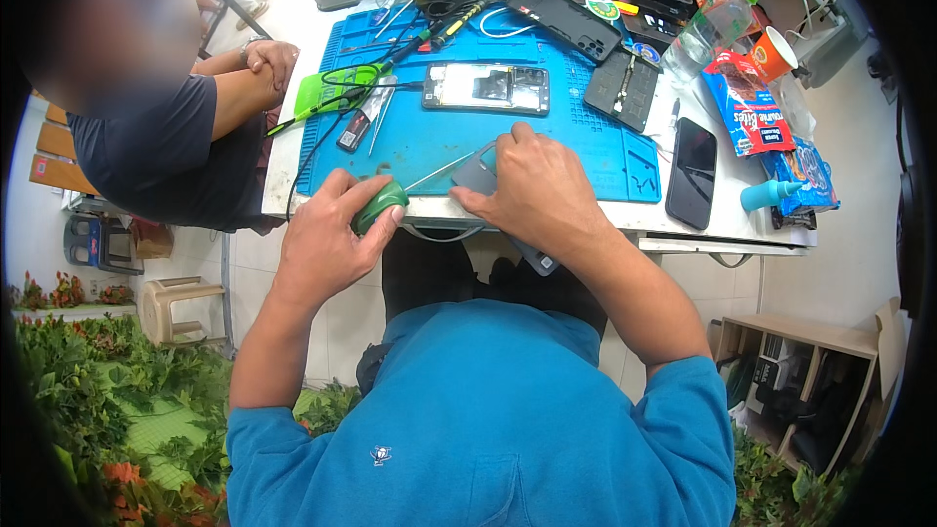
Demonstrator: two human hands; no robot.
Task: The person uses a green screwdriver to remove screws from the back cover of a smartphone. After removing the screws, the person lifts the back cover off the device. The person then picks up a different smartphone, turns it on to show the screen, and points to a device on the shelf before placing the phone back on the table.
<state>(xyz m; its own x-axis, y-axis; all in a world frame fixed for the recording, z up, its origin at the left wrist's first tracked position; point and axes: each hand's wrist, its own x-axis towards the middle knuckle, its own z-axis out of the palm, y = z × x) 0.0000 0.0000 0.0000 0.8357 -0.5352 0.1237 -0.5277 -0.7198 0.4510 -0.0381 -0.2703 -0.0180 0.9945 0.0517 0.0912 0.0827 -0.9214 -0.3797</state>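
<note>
Where the grey panel (475, 179) overhangs the table edge (634, 218), bare mat (451, 137) lies beyond.

- Floored in pale tiles (259, 268).
- Furnished with a white desk (641, 217), a beige plastic stool (182, 310) at left and a blue seat (97, 239) behind.
- Edged at lower left with red-flecked greenery (93, 351).
- Bounded at right by an off-white wall (849, 166), near wooden shelving (808, 331).

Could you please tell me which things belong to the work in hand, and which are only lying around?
Probably in the work:
- green-handled tool, left hand
- grey panel, right hand
- opened phone

Apparently just lying about:
- plastic bottle
- orange cup
- snack packets
</note>
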